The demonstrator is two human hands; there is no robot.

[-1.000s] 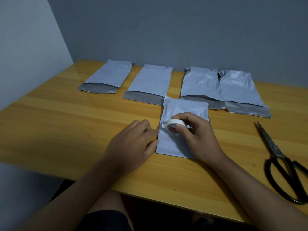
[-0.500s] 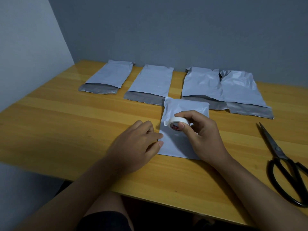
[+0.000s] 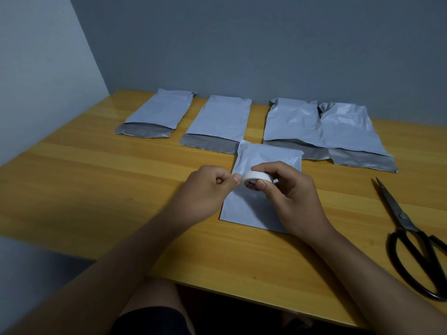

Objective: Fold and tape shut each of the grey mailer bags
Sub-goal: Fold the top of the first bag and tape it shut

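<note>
A folded grey mailer bag (image 3: 251, 209) lies flat on the wooden table (image 3: 96, 180) in front of me. Just above it my right hand (image 3: 287, 194) grips a small white roll of tape (image 3: 254, 181) between thumb and fingers. My left hand (image 3: 205, 189) is curled beside the roll, its thumb and forefinger pinching at the tape's free end. Several more grey mailer bags (image 3: 217, 122) lie in a row at the back, their darker open flaps toward me.
Black scissors (image 3: 411, 240) lie on the table at the right, blades pointing away from me. A grey wall runs behind the table and a paler wall stands at the left. The table's near edge is just below my forearms.
My left hand lifted off the table and bag edge and curled, its fingertips now at the tape roll. My right hand raised the roll slightly above the bag.
</note>
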